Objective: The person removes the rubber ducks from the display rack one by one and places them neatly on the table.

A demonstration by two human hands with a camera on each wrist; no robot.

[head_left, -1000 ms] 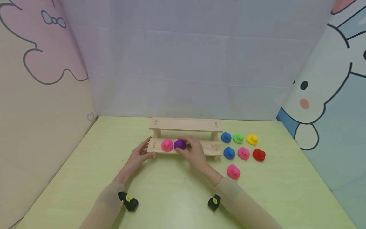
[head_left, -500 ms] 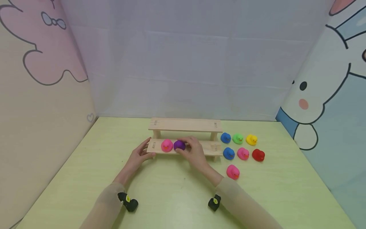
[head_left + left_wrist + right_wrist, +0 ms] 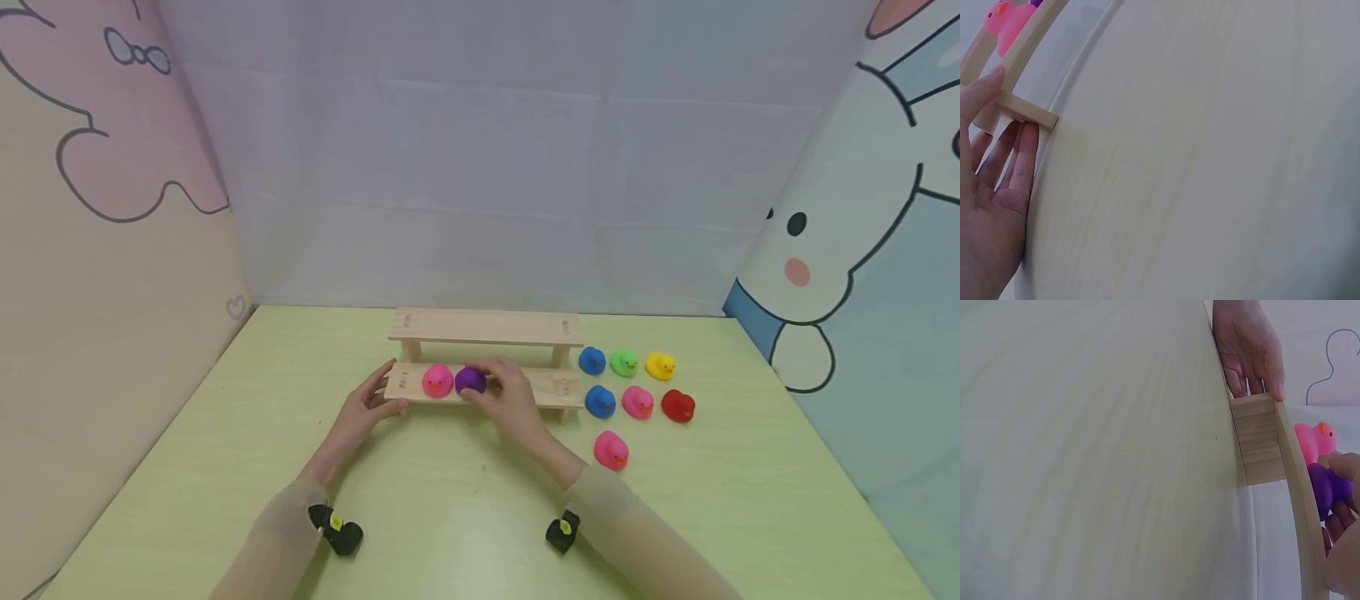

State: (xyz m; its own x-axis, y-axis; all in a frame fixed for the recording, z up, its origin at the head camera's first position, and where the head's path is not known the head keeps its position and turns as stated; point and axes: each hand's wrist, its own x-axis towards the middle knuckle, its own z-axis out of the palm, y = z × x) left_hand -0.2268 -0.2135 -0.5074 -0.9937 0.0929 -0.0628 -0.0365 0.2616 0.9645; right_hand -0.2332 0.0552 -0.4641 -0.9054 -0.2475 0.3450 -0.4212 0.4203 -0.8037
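Note:
A two-step wooden stand [image 3: 483, 325] stands at the back of the table. My left hand [image 3: 363, 412] holds the left end of its lower step, with the thumb on the front edge and the fingers by the end support [image 3: 1025, 111]. On that step sits a pink rubber duck [image 3: 437, 381], its bill towards me. Just right of it my right hand [image 3: 515, 404] pinches a purple rubber duck [image 3: 470, 380], which is at the step; the right wrist view shows the purple duck [image 3: 1329, 487] close beside the pink duck [image 3: 1315, 440]. My fingers hide part of the purple duck.
Right of the stand lie two blue ducks [image 3: 592, 361], a green duck [image 3: 624, 363], a yellow duck [image 3: 660, 365], a red duck [image 3: 678, 406] and two pink ducks [image 3: 637, 402]. The pale green table [image 3: 480, 533] meets a white curtain [image 3: 480, 167] at the back.

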